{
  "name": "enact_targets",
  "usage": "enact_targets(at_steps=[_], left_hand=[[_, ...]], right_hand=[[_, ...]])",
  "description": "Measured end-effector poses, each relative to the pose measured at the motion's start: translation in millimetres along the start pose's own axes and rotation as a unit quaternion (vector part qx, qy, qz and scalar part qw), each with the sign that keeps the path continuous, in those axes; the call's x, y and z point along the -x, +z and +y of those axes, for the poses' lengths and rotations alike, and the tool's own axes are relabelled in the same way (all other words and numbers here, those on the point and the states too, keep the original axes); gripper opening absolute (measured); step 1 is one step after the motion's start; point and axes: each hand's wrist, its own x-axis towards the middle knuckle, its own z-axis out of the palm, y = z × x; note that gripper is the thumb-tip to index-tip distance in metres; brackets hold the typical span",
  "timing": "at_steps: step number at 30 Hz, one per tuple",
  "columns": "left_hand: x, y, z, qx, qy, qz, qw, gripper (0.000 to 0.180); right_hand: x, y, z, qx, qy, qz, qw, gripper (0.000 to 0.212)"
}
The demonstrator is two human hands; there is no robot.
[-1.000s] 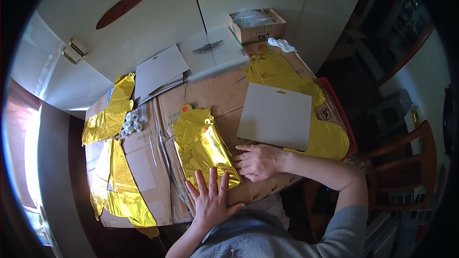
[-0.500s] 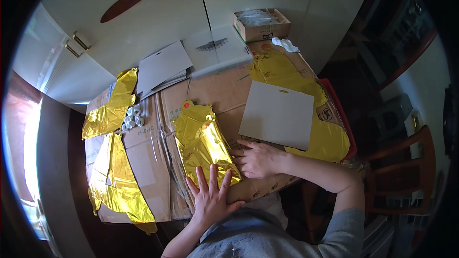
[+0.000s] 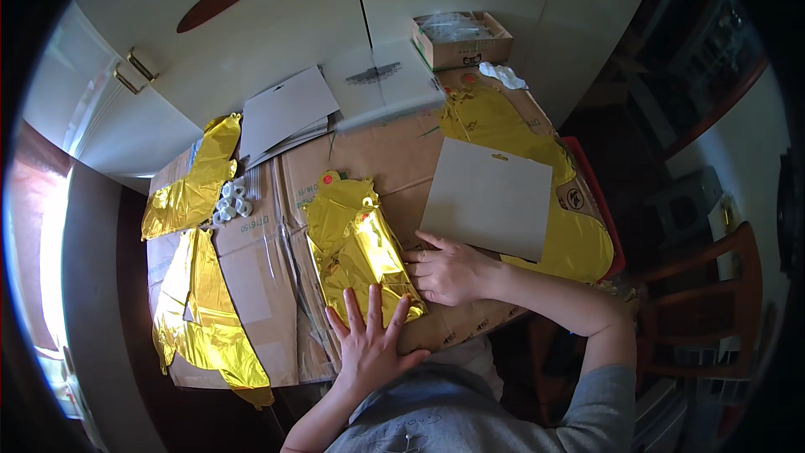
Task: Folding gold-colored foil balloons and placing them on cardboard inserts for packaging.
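A folded gold foil balloon [image 3: 340, 239] with a red dot near its top lies on the cardboard in front of me. My left hand [image 3: 369, 344] rests flat on its near end, fingers spread and pointing away from me. Against the balloon's right edge is my right hand [image 3: 451, 273]; its index finger stretches out and the other fingers bend slightly, with nothing visible in them. Just beyond that hand, a white card [image 3: 486, 197] with a hanging slot lies over more gold foil balloons [image 3: 583, 243].
Two gold foil pieces [image 3: 189, 201] [image 3: 205, 319] lie at the left, beside several small white rolls [image 3: 232, 203]. White cards [image 3: 289, 109] are stacked at the back. An open box [image 3: 461, 54] holds clear plastic items. A red tray edge [image 3: 597, 201] borders the right; a wooden chair [image 3: 704, 310] stands beyond.
My right hand has shifted slightly away from me along the balloon's right edge, with its index finger now more extended. My left hand stays in place on the foil.
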Motion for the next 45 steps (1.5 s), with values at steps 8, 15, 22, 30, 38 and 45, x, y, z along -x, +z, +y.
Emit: enact_targets(at_steps=[8, 15, 22, 30, 38, 45], left_hand=[[-0.5, -0.1, -0.3, -0.007, 0.0, 0.002, 1.0, 0.089], [-0.8, -0.1, 0.1, -0.008, -0.005, -0.009, 1.0, 0.089], [-0.2, -1.2, 0.8, 0.0, -0.009, -0.014, 1.0, 0.089], [1.2, -1.6, 0.5, 0.006, -0.008, -0.005, 1.0, 0.091], [3.1, -1.7, -1.4, 0.023, -0.003, 0.006, 1.0, 0.094], [3.5, 8.7, -4.5, 0.053, -0.008, 0.039, 0.998, 0.104]], right_hand=[[-3.0, 2.7, -3.7, -0.012, 0.058, 0.029, 0.998, 0.03], [-25.8, 4.5, 9.1, 0.043, 0.127, -0.015, 0.991, 0.047], [-55.2, -4.1, 34.7, 0.082, 0.161, -0.051, 0.982, 0.048], [-65.3, -1.9, 43.8, 0.137, 0.165, -0.002, 0.977, 0.04], [-37.6, -33.8, -1.9, 0.051, 0.066, 0.184, 0.979, 0.034], [-3.2, 5.1, -37.7, 0.033, 0.025, 0.046, 0.998, 0.045]])
